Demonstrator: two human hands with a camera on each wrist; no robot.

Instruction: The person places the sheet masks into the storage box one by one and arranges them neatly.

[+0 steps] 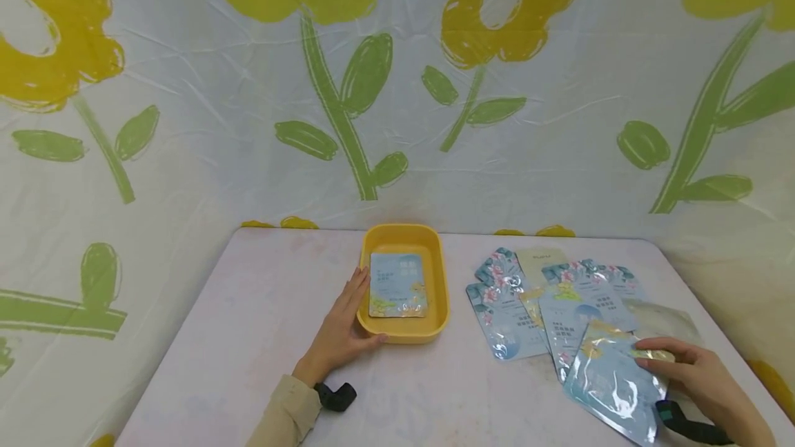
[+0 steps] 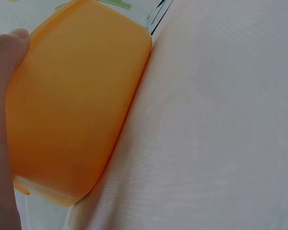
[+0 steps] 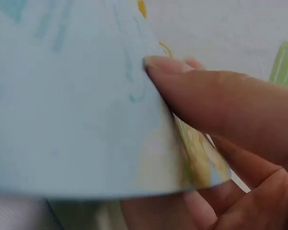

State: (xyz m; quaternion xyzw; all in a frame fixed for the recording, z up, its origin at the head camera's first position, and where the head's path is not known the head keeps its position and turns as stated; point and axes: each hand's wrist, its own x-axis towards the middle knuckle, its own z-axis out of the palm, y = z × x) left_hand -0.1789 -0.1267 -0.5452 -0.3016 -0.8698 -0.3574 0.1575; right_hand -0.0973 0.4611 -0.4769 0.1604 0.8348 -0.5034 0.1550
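Note:
A yellow plastic tray (image 1: 439, 274) stands at the back middle of the table, a light-blue sheet mask packet (image 1: 397, 285) lying flat inside it. My left hand (image 1: 341, 330) rests on the tray's near left corner, fingers laid along the left side and thumb at the front rim. In the left wrist view that thumb touches the rim of the tray (image 2: 81, 96). At the right, my right hand (image 1: 698, 371) pinches another light-blue sheet mask packet (image 1: 611, 381) by its edge. Thumb and fingers hold this packet (image 3: 86, 105) in the right wrist view.
Several blue floral mask packets (image 1: 506, 319) lie overlapped in a loose pile at the right, partly beneath the held one. A pale beige packet (image 1: 540, 264) and a silvery one (image 1: 667, 323) are among them. A flower-printed cloth (image 1: 397, 88) hangs behind the pale table (image 1: 248, 343).

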